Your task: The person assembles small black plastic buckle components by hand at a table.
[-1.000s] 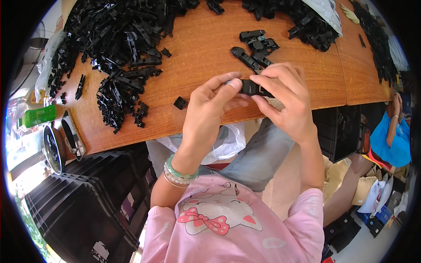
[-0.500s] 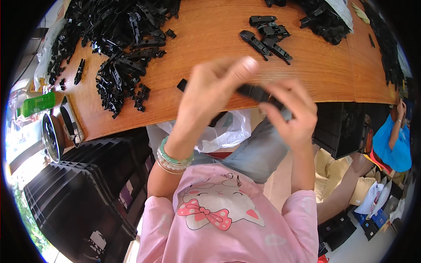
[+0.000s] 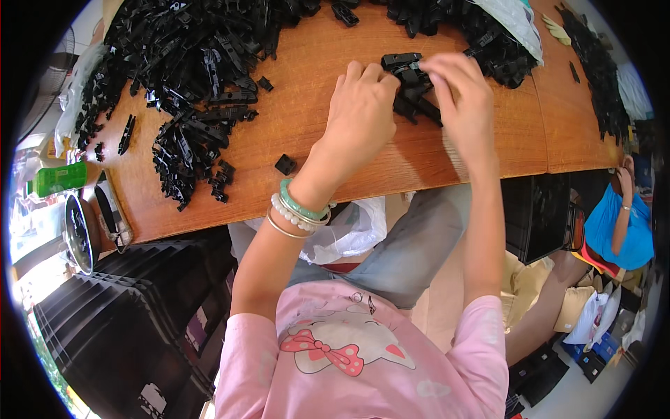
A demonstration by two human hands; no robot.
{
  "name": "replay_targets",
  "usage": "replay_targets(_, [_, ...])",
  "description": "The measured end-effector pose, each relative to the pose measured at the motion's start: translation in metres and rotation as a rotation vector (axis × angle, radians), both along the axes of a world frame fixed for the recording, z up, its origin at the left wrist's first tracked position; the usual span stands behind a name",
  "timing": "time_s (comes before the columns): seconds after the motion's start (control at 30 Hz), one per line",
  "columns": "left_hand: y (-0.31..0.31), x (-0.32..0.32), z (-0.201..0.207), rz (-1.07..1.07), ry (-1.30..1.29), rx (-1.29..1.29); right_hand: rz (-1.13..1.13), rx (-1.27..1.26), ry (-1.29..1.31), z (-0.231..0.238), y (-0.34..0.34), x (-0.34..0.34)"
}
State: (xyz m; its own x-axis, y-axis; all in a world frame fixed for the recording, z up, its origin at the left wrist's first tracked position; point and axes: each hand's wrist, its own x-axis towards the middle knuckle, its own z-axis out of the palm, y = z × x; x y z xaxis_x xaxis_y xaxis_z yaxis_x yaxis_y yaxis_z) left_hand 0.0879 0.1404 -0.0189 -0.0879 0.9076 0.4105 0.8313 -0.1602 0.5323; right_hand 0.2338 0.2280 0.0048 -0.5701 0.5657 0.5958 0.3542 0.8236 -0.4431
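My left hand is over the table with its fingers curled down at the left side of a small cluster of black plastic parts. What the fingers close on is hidden behind the knuckles. My right hand reaches the same cluster from the right, thumb and fingertips drawn close together. Whether a part sits between those tips I cannot make out. Some parts in the cluster are long and narrow. A small black block lies alone near the table's front edge, left of my left wrist.
A large heap of black plastic parts covers the table's left side; another heap lies at the back right beside white plastic. Black crates are stacked at lower left. A green bottle stands at far left. Another person sits at far right.
Both hands have moved away from me, from the table's front edge to the cluster. The black part that was between them can no longer be told apart. My view has shifted slightly.
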Motion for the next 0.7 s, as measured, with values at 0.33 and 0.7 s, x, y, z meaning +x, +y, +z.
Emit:
replay_targets(0.33, [-0.052,-0.001,0.036,0.106,-0.682,-0.246,0.120,-0.263,-0.396,0.002,0.049,-0.018])
replay_targets(0.7, [-0.068,-0.011,0.032,0.077,-1.503,-0.322,0.331,-0.183,-0.116,0.035,-0.045,0.003])
